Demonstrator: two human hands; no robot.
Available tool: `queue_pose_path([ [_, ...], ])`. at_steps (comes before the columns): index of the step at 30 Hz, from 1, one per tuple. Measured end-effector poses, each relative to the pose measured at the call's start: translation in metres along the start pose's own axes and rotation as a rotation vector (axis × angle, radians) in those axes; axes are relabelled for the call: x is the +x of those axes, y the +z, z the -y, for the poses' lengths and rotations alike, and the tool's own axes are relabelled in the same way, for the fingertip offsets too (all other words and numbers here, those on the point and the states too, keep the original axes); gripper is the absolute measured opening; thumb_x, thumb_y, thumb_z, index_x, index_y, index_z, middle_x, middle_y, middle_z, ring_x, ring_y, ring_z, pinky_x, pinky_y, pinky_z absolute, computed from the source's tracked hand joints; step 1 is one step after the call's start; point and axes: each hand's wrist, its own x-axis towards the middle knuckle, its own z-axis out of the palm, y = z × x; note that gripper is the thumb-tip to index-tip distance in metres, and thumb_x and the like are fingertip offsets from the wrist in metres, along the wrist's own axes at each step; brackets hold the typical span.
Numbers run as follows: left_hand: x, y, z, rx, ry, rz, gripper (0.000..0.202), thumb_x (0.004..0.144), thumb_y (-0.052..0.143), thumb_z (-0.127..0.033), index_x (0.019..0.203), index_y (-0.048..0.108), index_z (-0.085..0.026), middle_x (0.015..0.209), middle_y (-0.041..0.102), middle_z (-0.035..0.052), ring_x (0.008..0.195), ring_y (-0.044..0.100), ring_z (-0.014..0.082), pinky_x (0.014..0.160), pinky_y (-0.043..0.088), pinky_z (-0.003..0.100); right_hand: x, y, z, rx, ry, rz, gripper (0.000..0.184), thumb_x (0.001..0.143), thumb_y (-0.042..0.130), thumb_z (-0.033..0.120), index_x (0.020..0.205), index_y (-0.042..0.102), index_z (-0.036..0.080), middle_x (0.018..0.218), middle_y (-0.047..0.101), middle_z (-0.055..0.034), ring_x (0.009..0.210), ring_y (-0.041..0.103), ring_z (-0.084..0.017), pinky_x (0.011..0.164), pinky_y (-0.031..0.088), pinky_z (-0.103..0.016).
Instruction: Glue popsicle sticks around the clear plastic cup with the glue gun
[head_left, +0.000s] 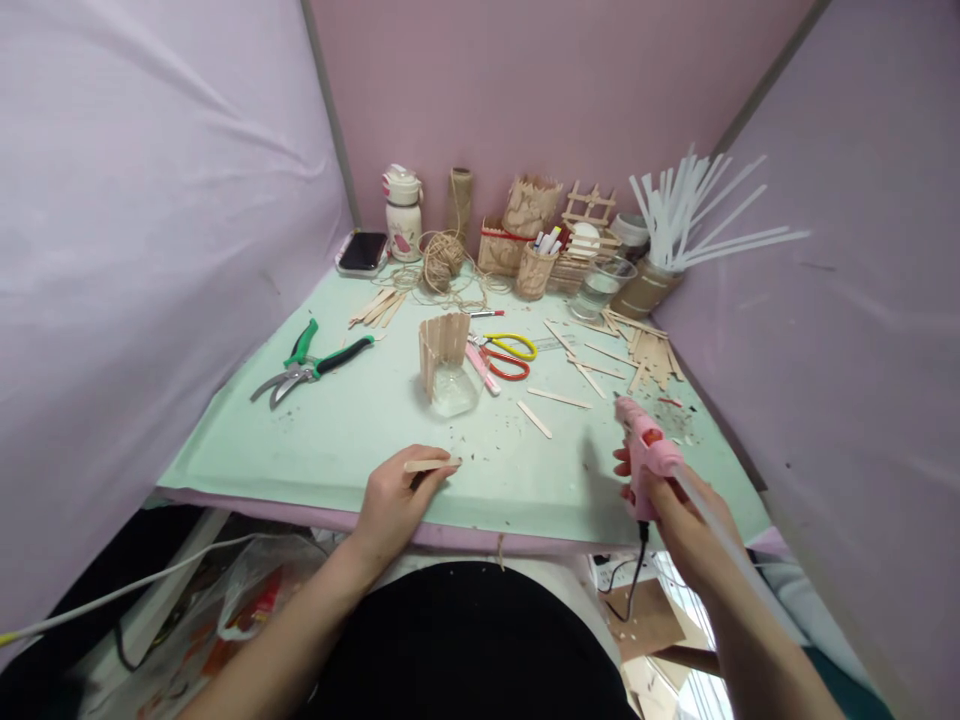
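My left hand (pixel 400 497) rests near the table's front edge, its fingers closed on a short flat wooden craft stick (pixel 429 464). On the right, my right hand (pixel 679 505) grips a pink hot glue gun (pixel 643 455) by the handle, its nozzle pointing up and left. A clear glue stick sticks out of the gun's back, and a black cord hangs below. Beyond my left hand stands a clear container (pixel 456 392) with upright craft sticks (pixel 445 342) along its left and back sides; neither hand touches it.
Green-handled pruning shears (pixel 300 372) lie at left. Scissors (pixel 511 350) lie behind the container. Loose craft sticks (pixel 559 398) are scattered at right. Along the back stand a bottle (pixel 403 215), twine (pixel 442 258), a cup of water (pixel 598 290) and a jar of white glue sticks (pixel 649 285).
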Motion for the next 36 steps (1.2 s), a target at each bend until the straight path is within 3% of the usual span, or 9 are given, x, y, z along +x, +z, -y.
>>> queue_pose_path([
  [3, -0.002, 0.003, 0.002, 0.021, 0.05, -0.053, 0.01, 0.089, 0.062, -0.024, 0.087, 0.071, -0.021, 0.087, 0.075, 0.0044, 0.082, 0.069, 0.0169, 0.076, 0.054, 0.03, -0.019, 0.026, 0.005, 0.133, 0.004, 0.115, 0.047, 0.088, 0.052, 0.058, 0.103, 0.067, 0.016, 0.09, 0.068, -0.0096, 0.071, 0.06, -0.019, 0.064, 0.051, -0.03],
  [6, -0.003, 0.004, 0.001, 0.04, 0.067, -0.078, 0.01, 0.088, 0.063, -0.025, 0.086, 0.071, -0.021, 0.085, 0.075, 0.0044, 0.08, 0.069, 0.017, 0.074, 0.055, 0.03, -0.034, 0.053, 0.009, 0.076, -0.006, 0.281, 0.047, 0.092, 0.046, 0.057, 0.099, 0.068, 0.017, 0.079, 0.066, -0.0067, 0.066, 0.058, -0.019, 0.061, 0.05, -0.031],
  [10, -0.004, 0.004, 0.0, 0.071, 0.032, -0.082, 0.011, 0.089, 0.063, -0.027, 0.087, 0.072, -0.02, 0.083, 0.075, 0.0049, 0.079, 0.069, 0.0176, 0.075, 0.055, 0.031, -0.044, 0.071, 0.016, -0.148, -0.222, 0.376, 0.035, 0.096, 0.046, 0.047, 0.106, 0.065, 0.02, 0.094, 0.067, -0.0086, 0.095, 0.062, -0.026, 0.088, 0.049, -0.039],
  [13, -0.005, 0.004, 0.0, 0.078, 0.034, -0.088, 0.012, 0.089, 0.062, -0.026, 0.088, 0.072, -0.019, 0.084, 0.075, 0.0052, 0.079, 0.069, 0.0177, 0.075, 0.055, 0.03, -0.045, 0.076, 0.022, -0.24, -0.343, 0.391, 0.027, 0.098, 0.042, 0.038, 0.106, 0.061, 0.021, 0.098, 0.066, -0.0085, 0.097, 0.061, -0.026, 0.089, 0.048, -0.038],
  [19, -0.006, 0.005, 0.003, 0.076, 0.075, -0.101, 0.01, 0.089, 0.062, -0.022, 0.088, 0.072, -0.019, 0.085, 0.074, 0.0049, 0.079, 0.069, 0.0164, 0.074, 0.055, 0.028, -0.045, 0.081, 0.024, -0.32, -0.424, 0.373, 0.022, 0.099, 0.039, 0.033, 0.098, 0.058, 0.022, 0.095, 0.063, -0.0077, 0.092, 0.059, -0.024, 0.081, 0.048, -0.037],
  [28, -0.007, 0.006, 0.004, 0.084, 0.094, -0.084, 0.013, 0.091, 0.059, -0.021, 0.088, 0.072, -0.02, 0.085, 0.075, 0.005, 0.079, 0.069, 0.0163, 0.074, 0.055, 0.029, -0.043, 0.085, 0.016, -0.346, -0.442, 0.423, 0.025, 0.101, 0.037, 0.033, 0.113, 0.056, 0.023, 0.112, 0.061, -0.0081, 0.105, 0.056, -0.024, 0.095, 0.044, -0.04],
  [36, -0.006, 0.005, 0.003, 0.106, 0.117, -0.078, 0.015, 0.092, 0.058, -0.022, 0.088, 0.072, -0.02, 0.085, 0.075, 0.0051, 0.079, 0.069, 0.0166, 0.074, 0.055, 0.029, -0.047, 0.084, 0.018, -0.403, -0.483, 0.418, 0.026, 0.101, 0.037, 0.033, 0.113, 0.057, 0.024, 0.113, 0.062, -0.0081, 0.106, 0.057, -0.025, 0.09, 0.047, -0.039],
])
